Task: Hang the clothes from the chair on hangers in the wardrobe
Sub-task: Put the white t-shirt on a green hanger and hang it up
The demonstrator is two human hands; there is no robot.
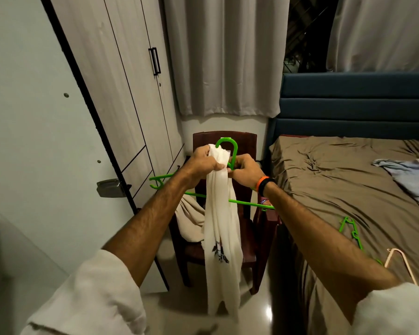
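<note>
White garment (221,228): a long, pale cloth with a small dark print low down, bunched at its top and hanging straight down in front of the chair, its lower end near the floor.
Green hanger (230,151): held up in front of the chair back, hook upward; its bar runs across behind the garment and sticks out on both sides, beyond the left forearm and under the right wrist.
Left hand (202,163): fingers curled round the gathered top of the white garment, gripping it just beside the hanger's hook.
Right hand (244,169): fingers closed on the hanger's neck below the hook, touching the garment; an orange and a black band sit on the wrist.
Chair (248,146): dark brown, standing against the wall between the wardrobe and the bed.
Beige cloth (191,218): lying crumpled on the chair seat, to the left of the hanging garment.
Wardrobe (121,97): pale doors with black handles, left of the chair; the doors in view are shut.
Bed (336,180): brown sheet, blue headboard; a light blue garment (406,175) lies on it at the far right.
Spare hangers: a second green hanger (351,230) and a pink hanger (397,259) lie on the near edge of the bed.
Curtains (228,56): grey, hanging above the chair.
</note>
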